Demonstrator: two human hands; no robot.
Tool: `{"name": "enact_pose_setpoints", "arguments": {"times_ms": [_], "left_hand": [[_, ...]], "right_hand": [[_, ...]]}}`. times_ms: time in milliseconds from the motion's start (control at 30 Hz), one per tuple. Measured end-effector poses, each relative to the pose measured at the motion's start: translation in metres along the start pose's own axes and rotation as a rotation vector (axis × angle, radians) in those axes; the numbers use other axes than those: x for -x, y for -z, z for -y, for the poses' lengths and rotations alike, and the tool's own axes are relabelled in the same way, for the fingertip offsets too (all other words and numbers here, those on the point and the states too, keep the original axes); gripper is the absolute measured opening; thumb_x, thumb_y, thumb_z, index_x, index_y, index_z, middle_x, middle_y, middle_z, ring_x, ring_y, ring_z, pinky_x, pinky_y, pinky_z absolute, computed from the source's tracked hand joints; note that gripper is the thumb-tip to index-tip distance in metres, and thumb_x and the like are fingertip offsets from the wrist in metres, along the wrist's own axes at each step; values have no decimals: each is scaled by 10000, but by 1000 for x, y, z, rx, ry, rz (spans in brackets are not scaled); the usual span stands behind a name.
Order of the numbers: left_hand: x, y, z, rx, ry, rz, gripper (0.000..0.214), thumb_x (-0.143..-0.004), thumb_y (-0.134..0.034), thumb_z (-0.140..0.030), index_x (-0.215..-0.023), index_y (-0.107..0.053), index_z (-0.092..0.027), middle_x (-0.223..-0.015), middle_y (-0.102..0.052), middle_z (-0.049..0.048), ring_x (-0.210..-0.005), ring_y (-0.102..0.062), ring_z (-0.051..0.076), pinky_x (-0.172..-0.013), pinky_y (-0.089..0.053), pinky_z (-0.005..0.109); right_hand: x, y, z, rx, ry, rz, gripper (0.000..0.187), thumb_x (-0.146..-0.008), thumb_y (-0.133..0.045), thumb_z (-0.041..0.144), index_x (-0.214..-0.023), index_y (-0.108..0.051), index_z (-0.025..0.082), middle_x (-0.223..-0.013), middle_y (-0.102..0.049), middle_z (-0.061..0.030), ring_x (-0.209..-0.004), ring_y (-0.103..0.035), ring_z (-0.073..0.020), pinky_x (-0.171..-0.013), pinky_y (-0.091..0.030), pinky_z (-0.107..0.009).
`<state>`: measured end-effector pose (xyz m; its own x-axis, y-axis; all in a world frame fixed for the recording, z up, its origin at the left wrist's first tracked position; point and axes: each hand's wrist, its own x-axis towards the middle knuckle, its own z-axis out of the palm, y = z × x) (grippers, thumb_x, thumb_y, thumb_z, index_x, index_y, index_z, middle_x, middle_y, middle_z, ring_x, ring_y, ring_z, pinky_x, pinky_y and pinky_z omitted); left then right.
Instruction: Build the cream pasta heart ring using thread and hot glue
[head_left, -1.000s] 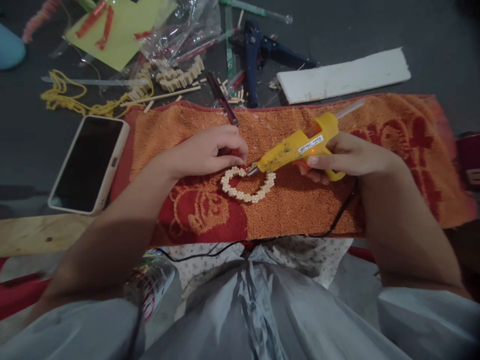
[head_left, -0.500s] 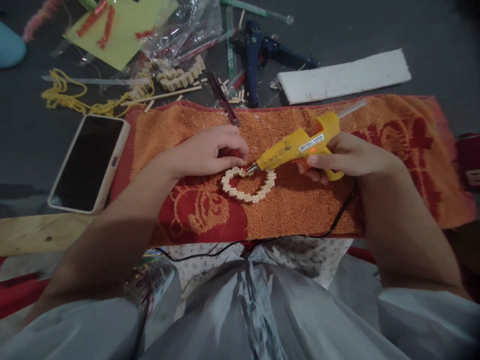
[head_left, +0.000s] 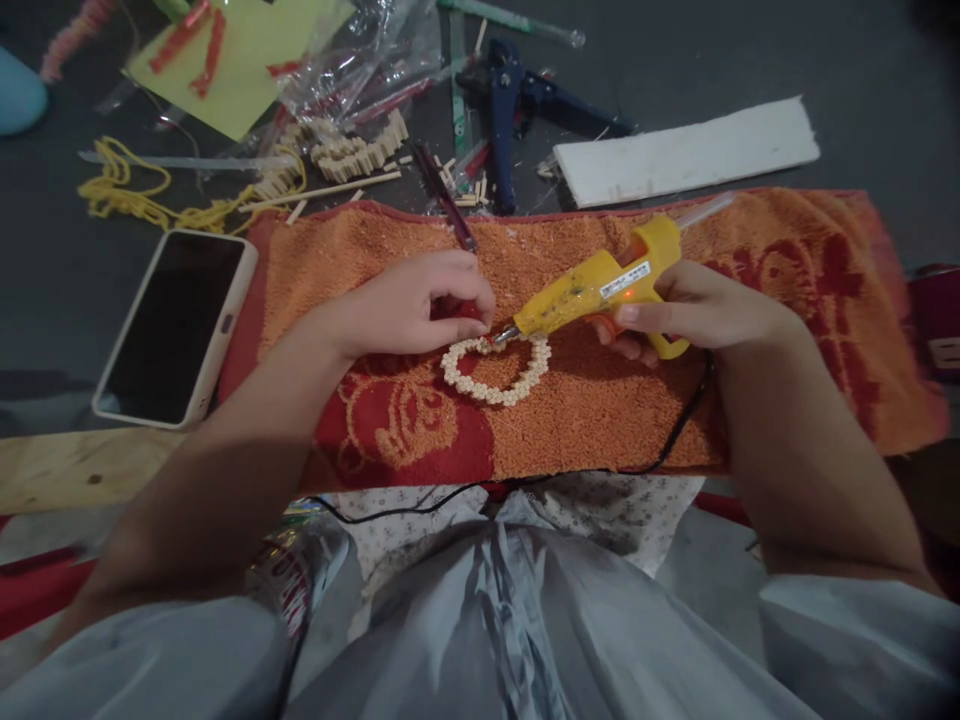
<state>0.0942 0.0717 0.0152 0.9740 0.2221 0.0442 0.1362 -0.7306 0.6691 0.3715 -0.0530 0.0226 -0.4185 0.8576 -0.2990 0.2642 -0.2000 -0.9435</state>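
Observation:
A heart-shaped ring of small cream beads [head_left: 491, 370] lies on an orange and red towel [head_left: 600, 400]. My right hand [head_left: 694, 315] is closed round a yellow hot glue gun [head_left: 600, 290], whose nozzle touches the top dip of the heart. My left hand [head_left: 416, 300] rests on the towel with its fingers curled, fingertips pinching at the heart's upper left edge, right beside the nozzle. A small red bit shows under those fingers; I cannot make it out.
A phone [head_left: 176, 325] lies face up left of the towel. Behind the towel sit a white foam strip [head_left: 686, 150], a blue tool [head_left: 510, 110], yellow cord [head_left: 142, 200], wooden sticks, plastic wrap and a yellow sheet [head_left: 240, 55]. The gun's black cable [head_left: 675, 440] trails toward my lap.
The glue gun's rear has lifted and shifted slightly, with the nozzle staying at the top of the heart. My left hand has barely moved.

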Motion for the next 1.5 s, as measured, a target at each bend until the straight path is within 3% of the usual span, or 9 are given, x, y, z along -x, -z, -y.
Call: {"name": "enact_pose_setpoints", "arguments": {"times_ms": [567, 1500], "left_hand": [[-2, -8, 4, -47, -125, -56, 197, -918, -521, -273, -850, -686, -190, -782, -561, 45, -724, -541, 151, -688, -405, 265], [-1, -9, 5, -13, -120, -42, 171, -886, -530, -166, -862, -698, -188, -809, -583, 45, -742, -559, 146, -714, -428, 261]], "right_hand": [[3, 2, 1, -85, 76, -69, 368, -841, -687, 505, -770, -660, 145, -576, -597, 32, -434, -557, -35, -371, -455, -102], [-1, -1, -4, 41, -9, 19, 462, -836, -640, 589, -788, -642, 130, -569, -613, 15, -452, -565, -53, -396, -455, -134]]}}
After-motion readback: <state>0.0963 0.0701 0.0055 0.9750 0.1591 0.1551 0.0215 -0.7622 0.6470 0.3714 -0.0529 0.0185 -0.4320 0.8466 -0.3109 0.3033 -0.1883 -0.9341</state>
